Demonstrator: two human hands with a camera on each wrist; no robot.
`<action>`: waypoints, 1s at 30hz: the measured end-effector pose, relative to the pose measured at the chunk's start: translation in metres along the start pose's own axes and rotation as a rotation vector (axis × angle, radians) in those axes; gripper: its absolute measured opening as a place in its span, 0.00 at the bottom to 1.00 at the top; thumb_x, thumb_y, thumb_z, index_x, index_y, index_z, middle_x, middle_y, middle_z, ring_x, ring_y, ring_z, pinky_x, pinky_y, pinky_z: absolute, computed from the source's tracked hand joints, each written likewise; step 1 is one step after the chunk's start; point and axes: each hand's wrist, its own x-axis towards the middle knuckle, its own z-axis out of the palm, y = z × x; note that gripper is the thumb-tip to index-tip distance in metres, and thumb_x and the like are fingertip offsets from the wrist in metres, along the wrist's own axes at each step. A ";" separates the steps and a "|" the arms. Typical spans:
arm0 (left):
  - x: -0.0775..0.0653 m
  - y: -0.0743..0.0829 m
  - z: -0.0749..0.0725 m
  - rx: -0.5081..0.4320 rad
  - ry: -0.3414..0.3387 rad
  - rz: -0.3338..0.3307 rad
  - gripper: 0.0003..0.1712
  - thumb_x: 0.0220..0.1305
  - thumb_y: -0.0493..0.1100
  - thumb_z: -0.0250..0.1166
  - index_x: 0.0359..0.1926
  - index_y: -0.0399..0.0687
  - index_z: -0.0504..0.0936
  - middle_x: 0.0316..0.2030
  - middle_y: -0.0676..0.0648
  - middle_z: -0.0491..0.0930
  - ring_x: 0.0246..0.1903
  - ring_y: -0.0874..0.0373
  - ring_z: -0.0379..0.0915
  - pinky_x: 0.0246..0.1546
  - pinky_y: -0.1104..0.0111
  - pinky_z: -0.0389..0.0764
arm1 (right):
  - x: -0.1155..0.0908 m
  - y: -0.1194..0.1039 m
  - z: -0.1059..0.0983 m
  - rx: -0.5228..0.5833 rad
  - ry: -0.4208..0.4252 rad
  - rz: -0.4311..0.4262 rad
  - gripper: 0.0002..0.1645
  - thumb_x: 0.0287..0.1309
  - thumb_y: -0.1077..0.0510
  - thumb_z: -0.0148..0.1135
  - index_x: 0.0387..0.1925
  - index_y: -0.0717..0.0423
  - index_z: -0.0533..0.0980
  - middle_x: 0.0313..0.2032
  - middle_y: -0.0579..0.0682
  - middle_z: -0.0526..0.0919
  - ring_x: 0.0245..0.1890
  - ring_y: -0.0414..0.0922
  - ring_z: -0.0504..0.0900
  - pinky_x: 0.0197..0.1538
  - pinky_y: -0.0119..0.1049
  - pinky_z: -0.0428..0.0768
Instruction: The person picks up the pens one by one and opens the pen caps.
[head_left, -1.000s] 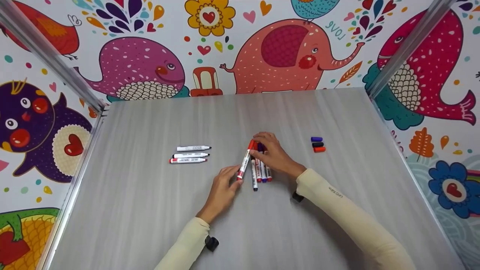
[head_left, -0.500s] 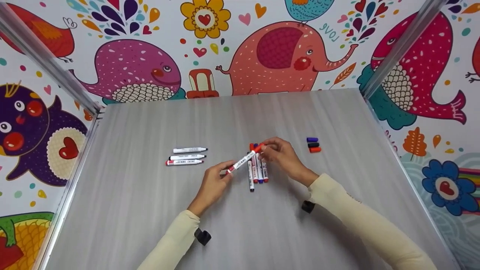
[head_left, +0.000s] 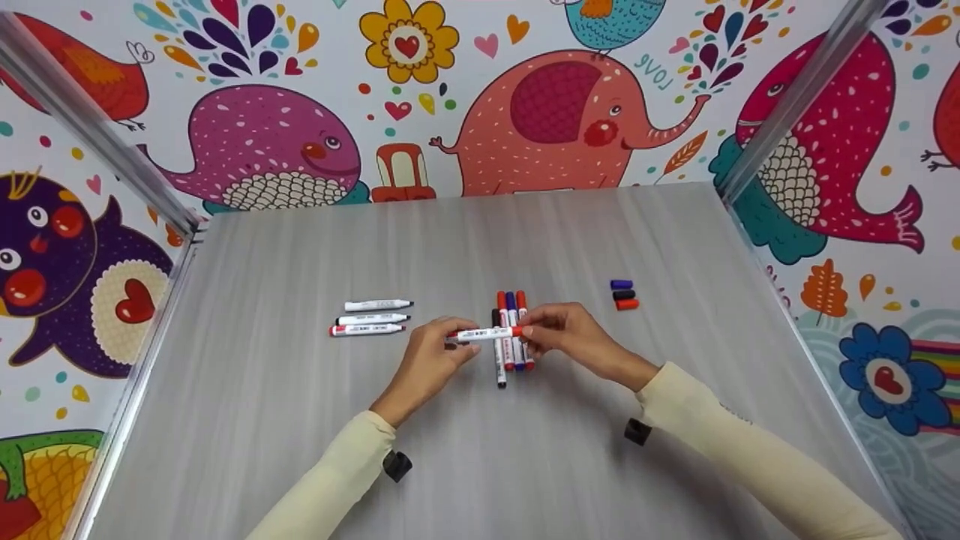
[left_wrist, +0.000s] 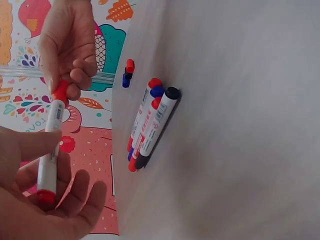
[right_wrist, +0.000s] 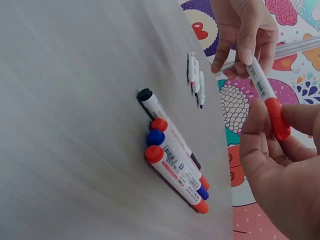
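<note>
A white marker (head_left: 486,334) with a red cap is held level between both hands, above the table. My left hand (head_left: 429,356) grips its barrel near the red tail end, thumb along the side in the left wrist view. With thumb and fingers, my right hand (head_left: 577,337) pinches the red cap (right_wrist: 277,119), which sits on the marker. Beneath it lies a row of capped markers (right_wrist: 175,170), two red, one blue and one black, side by side. In the head view the held marker crosses over this row.
Three uncapped markers (head_left: 373,319) lie in a stack of rows at the left, tips pointing right. At the right lie three loose caps (head_left: 624,295), purple-blue, black and red. The grey table (head_left: 300,255) ends at a wall with cartoon animals.
Both hands have lifted the red marker off the row and turned it from steeply slanted to nearly level. The right hand has moved right and down, uncovering the markers below.
</note>
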 end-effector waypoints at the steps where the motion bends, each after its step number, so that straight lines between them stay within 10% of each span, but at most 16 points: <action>1: -0.001 0.000 0.001 0.008 -0.005 0.009 0.14 0.69 0.34 0.77 0.55 0.42 0.91 0.47 0.48 0.88 0.44 0.56 0.81 0.48 0.60 0.86 | -0.002 0.000 0.001 -0.011 -0.011 0.000 0.15 0.79 0.56 0.68 0.59 0.61 0.86 0.48 0.74 0.85 0.39 0.51 0.87 0.52 0.51 0.90; 30: -0.002 0.004 0.017 0.307 0.002 0.345 0.15 0.68 0.42 0.80 0.54 0.46 0.93 0.46 0.50 0.89 0.46 0.57 0.81 0.52 0.60 0.86 | -0.010 -0.007 0.004 -0.202 -0.076 -0.051 0.10 0.77 0.56 0.70 0.50 0.56 0.90 0.43 0.70 0.88 0.35 0.63 0.85 0.43 0.42 0.89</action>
